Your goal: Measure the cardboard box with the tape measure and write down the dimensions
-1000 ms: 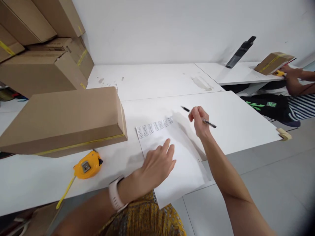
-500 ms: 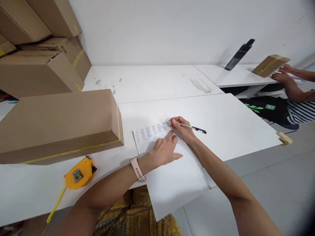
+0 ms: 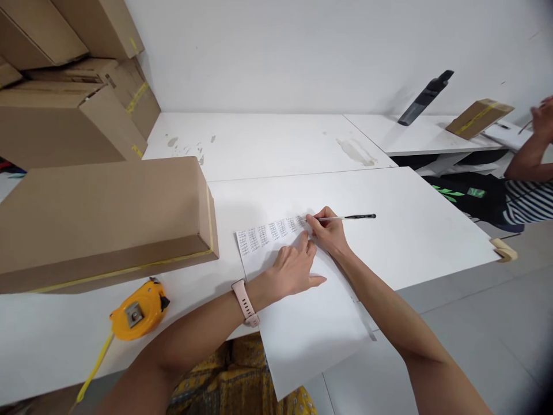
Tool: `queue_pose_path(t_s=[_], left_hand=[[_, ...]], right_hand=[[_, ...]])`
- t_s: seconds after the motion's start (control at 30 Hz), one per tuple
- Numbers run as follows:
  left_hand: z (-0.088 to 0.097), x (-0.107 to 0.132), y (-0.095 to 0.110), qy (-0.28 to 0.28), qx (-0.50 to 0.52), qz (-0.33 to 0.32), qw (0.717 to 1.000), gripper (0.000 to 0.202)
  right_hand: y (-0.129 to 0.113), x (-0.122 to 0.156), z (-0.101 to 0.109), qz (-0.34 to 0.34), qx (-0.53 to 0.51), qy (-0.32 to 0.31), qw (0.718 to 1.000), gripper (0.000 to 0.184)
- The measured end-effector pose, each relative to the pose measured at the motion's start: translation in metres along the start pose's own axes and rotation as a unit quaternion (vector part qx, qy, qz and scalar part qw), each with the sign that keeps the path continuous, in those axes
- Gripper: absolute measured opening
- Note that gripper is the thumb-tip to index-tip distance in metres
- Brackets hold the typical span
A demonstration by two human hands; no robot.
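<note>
A pen (image 3: 355,217) with a clear barrel and dark end is pinched in my right hand (image 3: 330,233), its tip at the top right of a white sheet of paper (image 3: 311,340). Columns of small handwriting run along the sheet's upper edge; I cannot read the words. My left hand (image 3: 294,268) lies on the paper with its fingers spread, just below the writing and close to my right hand. A pale pink watch band circles my left wrist. The lower part of the sheet hangs past the table's front edge.
A long cardboard box (image 3: 108,213) lies on the white table (image 3: 389,236) at left, with an orange tape measure (image 3: 140,311) before it. More boxes (image 3: 47,124) are stacked behind. At right are a dark bottle (image 3: 425,98), a small box (image 3: 479,118) and another person's arm (image 3: 533,150).
My right hand has shifted slightly, and the pen now lies closer to level. The other person's hands have left the small box; one is raised at the right edge.
</note>
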State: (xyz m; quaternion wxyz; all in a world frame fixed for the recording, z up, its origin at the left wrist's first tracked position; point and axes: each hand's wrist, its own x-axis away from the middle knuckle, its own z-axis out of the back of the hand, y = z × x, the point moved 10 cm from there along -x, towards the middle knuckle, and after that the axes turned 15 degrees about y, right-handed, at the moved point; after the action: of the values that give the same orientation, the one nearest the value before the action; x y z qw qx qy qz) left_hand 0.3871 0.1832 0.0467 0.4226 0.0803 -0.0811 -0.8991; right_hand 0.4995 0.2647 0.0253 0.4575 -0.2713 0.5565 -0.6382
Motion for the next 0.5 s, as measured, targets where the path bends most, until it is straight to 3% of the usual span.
queue_pose_path(t_s=[0.13, 0.5], left_hand=[[-0.001, 0.000, -0.001, -0.008, 0.014, 0.006, 1.000, 0.075], [-0.002, 0.000, 0.000, -0.026, 0.028, 0.015, 0.999, 0.073]], right_hand=[[-0.011, 0.002, -0.003, 0.039, 0.036, -0.011, 0.999, 0.030], [-0.016, 0.006, -0.007, 0.052, 0.054, -0.034, 0.997, 0.028]])
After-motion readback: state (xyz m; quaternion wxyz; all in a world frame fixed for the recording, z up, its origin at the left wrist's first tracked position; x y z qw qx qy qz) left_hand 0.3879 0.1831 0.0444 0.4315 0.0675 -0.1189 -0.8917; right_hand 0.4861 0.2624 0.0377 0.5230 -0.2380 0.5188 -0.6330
